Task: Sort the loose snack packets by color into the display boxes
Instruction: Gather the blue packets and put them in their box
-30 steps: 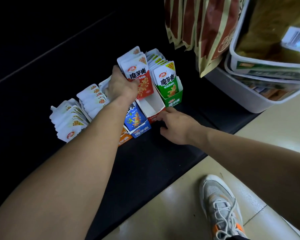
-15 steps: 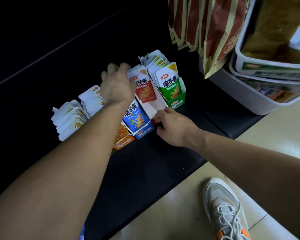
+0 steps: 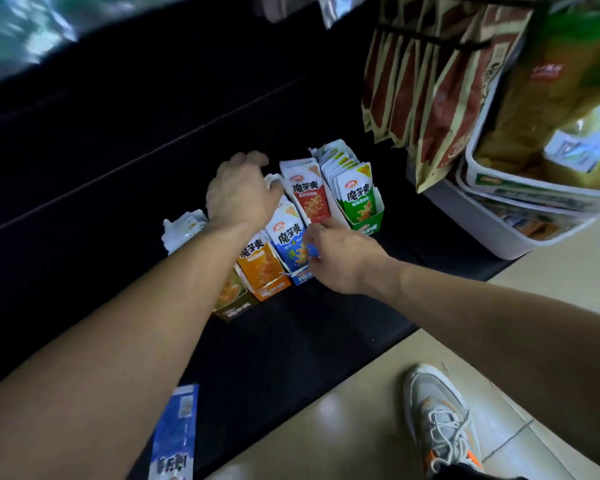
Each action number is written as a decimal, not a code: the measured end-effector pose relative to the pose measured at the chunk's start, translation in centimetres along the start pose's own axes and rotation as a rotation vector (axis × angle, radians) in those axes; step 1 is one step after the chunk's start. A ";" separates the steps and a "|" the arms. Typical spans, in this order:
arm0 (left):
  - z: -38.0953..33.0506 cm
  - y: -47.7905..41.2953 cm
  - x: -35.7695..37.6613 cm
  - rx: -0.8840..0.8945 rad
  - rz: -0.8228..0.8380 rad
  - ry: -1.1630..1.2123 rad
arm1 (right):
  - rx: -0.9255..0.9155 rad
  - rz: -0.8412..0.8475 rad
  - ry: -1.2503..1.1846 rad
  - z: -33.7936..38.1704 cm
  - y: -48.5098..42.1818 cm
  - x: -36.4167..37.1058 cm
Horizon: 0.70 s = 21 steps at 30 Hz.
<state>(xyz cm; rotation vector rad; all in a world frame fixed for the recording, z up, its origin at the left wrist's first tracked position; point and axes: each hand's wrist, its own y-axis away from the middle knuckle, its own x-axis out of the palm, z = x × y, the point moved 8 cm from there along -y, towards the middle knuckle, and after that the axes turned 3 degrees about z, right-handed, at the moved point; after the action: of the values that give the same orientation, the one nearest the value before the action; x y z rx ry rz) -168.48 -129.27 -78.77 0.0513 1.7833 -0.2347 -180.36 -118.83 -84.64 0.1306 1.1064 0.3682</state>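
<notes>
Red packets (image 3: 307, 199) now stand boxed, one o'clock of left hand (image 3: 239, 199), whose grip I cannot tell; right hand (image 3: 340, 258) has shifted, pinching blue packet (image 3: 290, 239).

Grey sneaker (image 3: 440, 420) (orange accents), bare forearms

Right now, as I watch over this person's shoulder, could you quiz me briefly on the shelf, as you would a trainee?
1. True or false: the green box stands at the right end of the row of small boxes.
2. Which packets stand between the orange packets and the red packets? A green, B blue, C purple.
3. Which reaches farther back on the shelf, the left hand or the right hand?

Key: 1 true. 2 B, the blue packets. 3 the left hand.
</notes>
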 end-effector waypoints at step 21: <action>35.5 39.5 -1.3 -0.468 0.464 -0.077 | -0.404 0.531 0.537 25.3 6.8 23.9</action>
<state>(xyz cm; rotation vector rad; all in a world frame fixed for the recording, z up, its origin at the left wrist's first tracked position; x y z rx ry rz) -127.66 -97.11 -89.97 0.1159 1.6580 0.5066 -149.95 -102.05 -91.66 -0.0416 1.4941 1.1432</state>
